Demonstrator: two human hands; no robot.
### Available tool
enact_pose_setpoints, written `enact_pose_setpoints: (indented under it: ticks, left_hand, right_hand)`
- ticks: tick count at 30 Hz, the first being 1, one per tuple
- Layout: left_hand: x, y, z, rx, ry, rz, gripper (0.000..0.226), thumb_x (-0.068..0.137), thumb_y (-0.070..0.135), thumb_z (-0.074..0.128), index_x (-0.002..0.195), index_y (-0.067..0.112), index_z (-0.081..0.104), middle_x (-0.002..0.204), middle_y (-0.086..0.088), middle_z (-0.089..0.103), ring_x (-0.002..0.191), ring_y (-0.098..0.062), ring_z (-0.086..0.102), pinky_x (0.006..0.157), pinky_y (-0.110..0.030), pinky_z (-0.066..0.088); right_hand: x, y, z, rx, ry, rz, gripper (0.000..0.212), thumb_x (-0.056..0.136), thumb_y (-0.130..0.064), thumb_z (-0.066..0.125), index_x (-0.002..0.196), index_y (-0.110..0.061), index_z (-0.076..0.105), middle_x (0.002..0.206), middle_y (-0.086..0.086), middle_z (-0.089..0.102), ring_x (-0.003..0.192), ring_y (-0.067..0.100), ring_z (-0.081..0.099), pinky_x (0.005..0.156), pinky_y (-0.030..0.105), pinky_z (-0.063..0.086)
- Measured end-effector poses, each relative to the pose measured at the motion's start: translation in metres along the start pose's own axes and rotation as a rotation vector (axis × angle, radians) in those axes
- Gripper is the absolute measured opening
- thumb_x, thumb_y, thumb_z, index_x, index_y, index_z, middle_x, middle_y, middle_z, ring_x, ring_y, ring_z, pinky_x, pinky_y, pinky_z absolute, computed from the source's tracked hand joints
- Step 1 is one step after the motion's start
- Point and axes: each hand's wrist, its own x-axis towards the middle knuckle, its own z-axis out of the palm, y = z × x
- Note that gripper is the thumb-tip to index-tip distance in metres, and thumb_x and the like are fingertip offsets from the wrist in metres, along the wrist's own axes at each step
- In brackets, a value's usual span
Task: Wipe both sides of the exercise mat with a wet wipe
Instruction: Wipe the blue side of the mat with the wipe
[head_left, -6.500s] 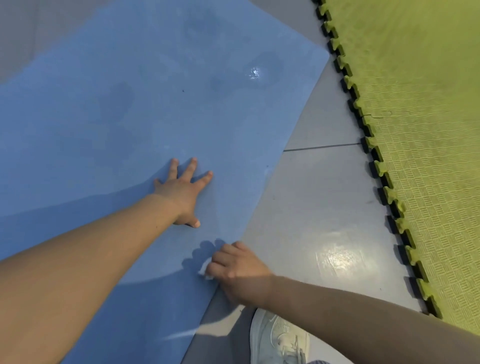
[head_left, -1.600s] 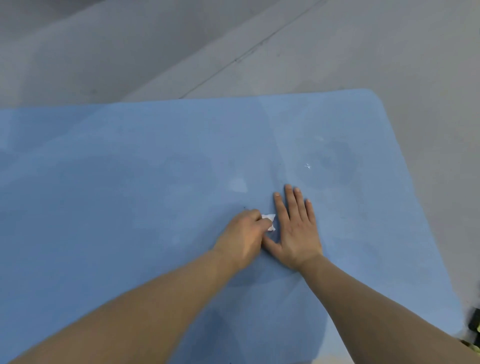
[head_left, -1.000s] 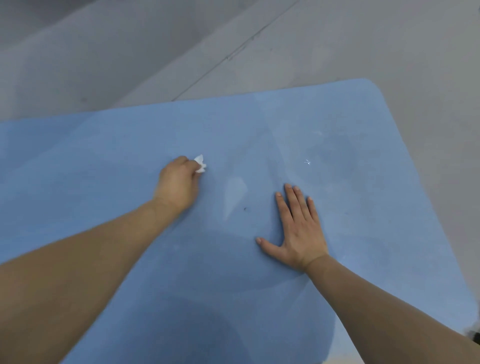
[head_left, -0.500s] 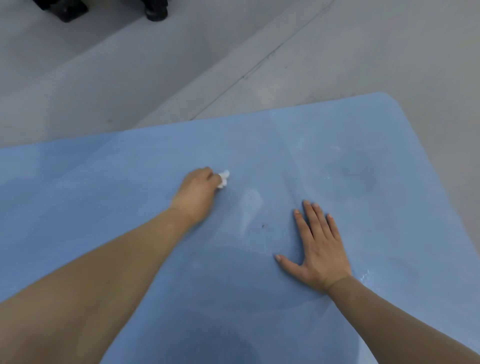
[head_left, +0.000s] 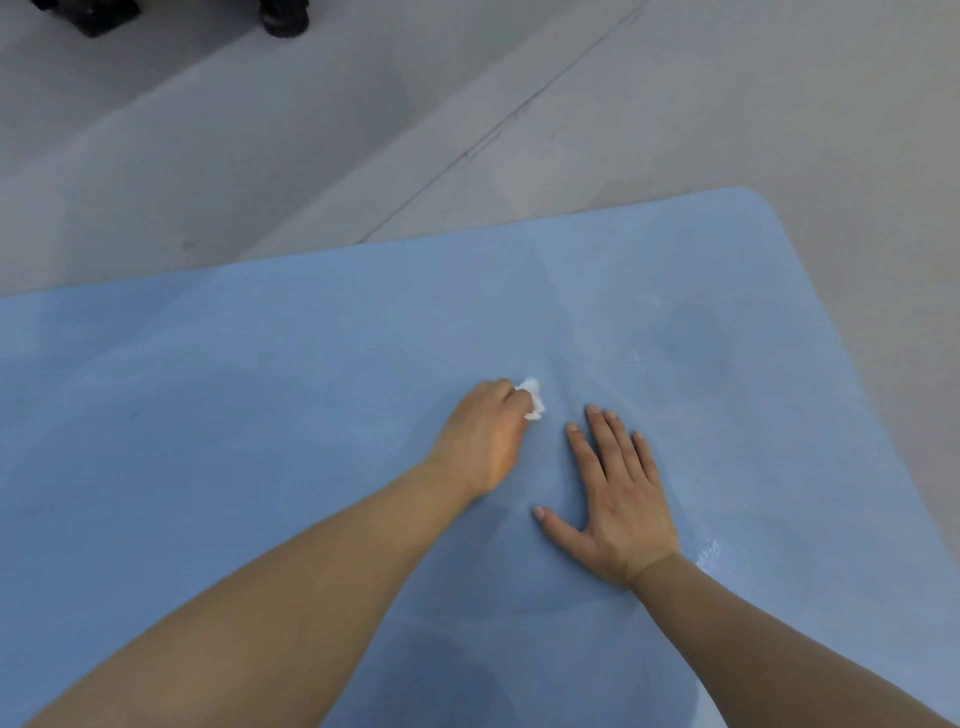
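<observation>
Your left hand (head_left: 483, 436) is curled around a small crumpled white wet wipe (head_left: 534, 399), pressing it down on the flat blue foam exercise mat (head_left: 260, 395); only a tuft of the wipe shows past your knuckles (the rest is hidden in your grip). Your right hand (head_left: 621, 499) lies flat on the mat just beside it, palm down, fingers straight and close together, thumb spread out to the side. The two hands are near each other but apart. The mat spreads wide under both forearms, its rounded far corner (head_left: 748, 200) at the upper right, with darker damp patches (head_left: 696, 338) and a few shiny wet streaks (head_left: 706, 553) near your right wrist. Beyond the mat is a grey tiled floor (head_left: 519, 104), and two black objects (head_left: 283, 13) sit at the top edge, too cropped to identify.
</observation>
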Motion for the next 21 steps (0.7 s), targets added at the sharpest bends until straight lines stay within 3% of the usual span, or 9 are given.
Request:
enact_pose_setpoints:
  ticks: [3, 5, 8, 11, 13, 15, 17, 19, 21]
  left_hand:
    - [0.009, -0.026, -0.017, 0.131, -0.078, 0.14, 0.013, 0.081, 0.003, 0.066, 0.094, 0.001, 0.067, 0.077, -0.019, 0.058, 0.065, -0.039, 0.059, 0.057, -0.039, 0.049]
    - [0.015, -0.062, -0.04, 0.206, -0.013, 0.094, 0.02, 0.087, 0.01, 0.051, 0.088, 0.002, 0.069, 0.073, -0.021, 0.06, 0.063, -0.039, 0.061, 0.057, -0.039, 0.052]
    - [0.019, -0.126, -0.083, 0.285, 0.113, -0.211, 0.024, 0.094, 0.008, 0.049, 0.083, -0.002, 0.067, 0.076, -0.027, 0.058, 0.07, -0.046, 0.061, 0.064, -0.047, 0.049]
    - [0.017, -0.148, -0.097, 0.261, 0.136, -0.474, 0.026, 0.102, 0.016, 0.054, 0.09, -0.002, 0.067, 0.086, -0.024, 0.059, 0.083, -0.043, 0.059, 0.069, -0.039, 0.037]
    - [0.019, -0.143, -0.091, 0.227, 0.12, -0.545, 0.024, 0.101, 0.017, 0.055, 0.094, -0.002, 0.069, 0.093, -0.024, 0.061, 0.09, -0.043, 0.059, 0.072, -0.038, 0.036]
    - [0.019, -0.138, -0.089, 0.209, 0.119, -0.571, 0.023, 0.101, 0.016, 0.055, 0.097, -0.002, 0.069, 0.096, -0.024, 0.063, 0.093, -0.043, 0.058, 0.073, -0.037, 0.035]
    - [0.019, -0.142, -0.092, 0.223, 0.084, -0.565, 0.023, 0.101, 0.015, 0.054, 0.098, -0.001, 0.07, 0.096, -0.024, 0.063, 0.094, -0.043, 0.059, 0.074, -0.038, 0.037]
    - [0.019, -0.143, -0.097, 0.243, 0.041, -0.546, 0.02, 0.099, 0.011, 0.056, 0.1, 0.0, 0.072, 0.095, -0.024, 0.064, 0.093, -0.043, 0.06, 0.076, -0.039, 0.041]
    - [0.019, -0.14, -0.098, 0.238, 0.017, -0.543, 0.019, 0.096, 0.007, 0.057, 0.102, 0.002, 0.074, 0.096, -0.023, 0.065, 0.094, -0.042, 0.06, 0.076, -0.038, 0.041]
  right_hand:
    - [0.0, 0.0, 0.0, 0.002, 0.005, 0.006, 0.094, 0.084, -0.077, 0.036, 0.155, -0.017, 0.023, 0.164, 0.004, 0.004, 0.151, 0.021, -0.003, 0.12, 0.049, 0.011]
    - [0.0, 0.001, 0.0, 0.002, 0.009, 0.005, 0.093, 0.084, -0.077, 0.036, 0.155, -0.018, 0.023, 0.164, 0.003, 0.004, 0.151, 0.02, -0.003, 0.12, 0.049, 0.012]
    - [0.0, 0.001, -0.001, 0.005, 0.015, 0.003, 0.092, 0.084, -0.076, 0.037, 0.155, -0.018, 0.023, 0.164, 0.003, 0.004, 0.151, 0.02, -0.004, 0.12, 0.049, 0.012]
    - [-0.001, 0.0, 0.002, -0.005, 0.045, -0.004, 0.091, 0.084, -0.075, 0.04, 0.153, -0.018, 0.028, 0.163, 0.004, 0.009, 0.151, 0.02, 0.0, 0.12, 0.049, 0.014]
    - [0.004, -0.005, 0.001, 0.012, 0.11, 0.013, 0.086, 0.083, -0.073, 0.046, 0.145, -0.014, 0.041, 0.158, 0.009, 0.026, 0.148, 0.027, 0.017, 0.117, 0.049, 0.02]
    - [0.027, -0.015, -0.005, 0.05, 0.226, 0.045, 0.071, 0.081, -0.068, 0.051, 0.123, -0.011, 0.056, 0.135, 0.014, 0.046, 0.129, 0.036, 0.042, 0.108, 0.048, 0.031]
    - [0.065, -0.028, -0.012, 0.063, 0.277, 0.062, 0.067, 0.08, -0.068, 0.051, 0.116, -0.012, 0.057, 0.124, 0.014, 0.05, 0.116, 0.037, 0.048, 0.103, 0.047, 0.035]
    - [0.107, -0.044, -0.025, 0.055, 0.212, 0.056, 0.079, 0.078, -0.073, 0.045, 0.131, -0.015, 0.05, 0.141, 0.016, 0.042, 0.132, 0.035, 0.038, 0.111, 0.049, 0.027]
    - [0.144, -0.054, -0.039, 0.03, 0.051, 0.074, 0.092, 0.078, -0.081, 0.038, 0.15, -0.023, 0.028, 0.16, 0.013, 0.015, 0.148, 0.031, 0.008, 0.119, 0.051, 0.01]
